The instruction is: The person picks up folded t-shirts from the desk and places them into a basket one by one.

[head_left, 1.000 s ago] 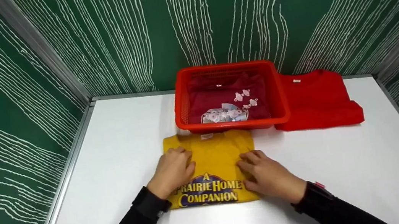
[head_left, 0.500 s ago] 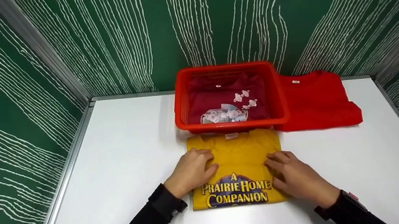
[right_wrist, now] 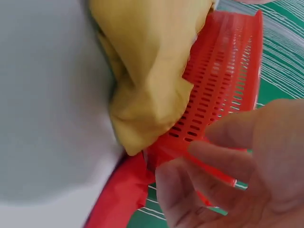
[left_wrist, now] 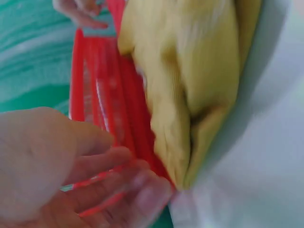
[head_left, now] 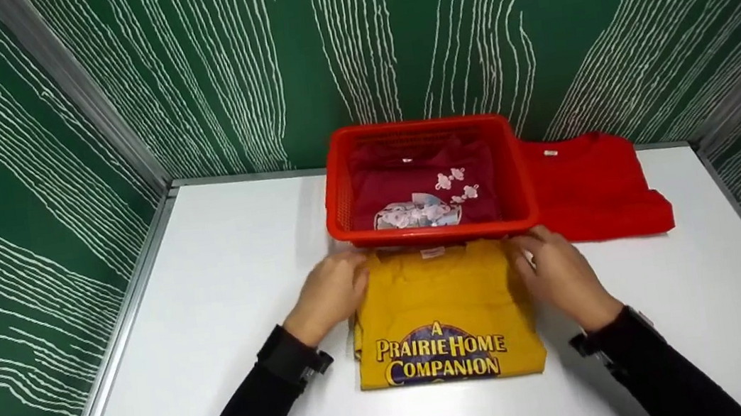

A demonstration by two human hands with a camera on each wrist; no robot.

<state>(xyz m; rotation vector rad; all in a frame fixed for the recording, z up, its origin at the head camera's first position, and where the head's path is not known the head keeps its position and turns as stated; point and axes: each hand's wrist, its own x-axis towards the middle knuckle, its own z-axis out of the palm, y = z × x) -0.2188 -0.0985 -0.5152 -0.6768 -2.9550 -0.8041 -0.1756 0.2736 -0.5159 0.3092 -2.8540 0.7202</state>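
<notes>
A folded yellow T-shirt (head_left: pixel 443 298) with printed lettering lies flat on the white table, its collar side close to the front of the red basket. My left hand (head_left: pixel 331 292) is at its upper left corner; in the left wrist view the loosely bent fingers (left_wrist: pixel 147 194) sit just off the cloth, before the basket wall. On the opposite side, my right hand (head_left: pixel 562 276) is by the upper right corner. The right wrist view has its fingers (right_wrist: pixel 223 156) relaxed and apart from the yellow fabric, holding nothing. Contact at the corners is hard to tell.
The red plastic basket (head_left: pixel 435 234) stands at the back wall with a folded maroon shirt (head_left: pixel 382 185) inside. To its right lies a folded red shirt (head_left: pixel 590 193), partly tucked against it. Green walls (head_left: pixel 196 80) with white lines enclose the white table (head_left: pixel 221 270).
The yellow T-shirt has slid right to stand before the basket, both hands resting on it. Since then, the hands have moved off its middle sides to its upper corners.
</notes>
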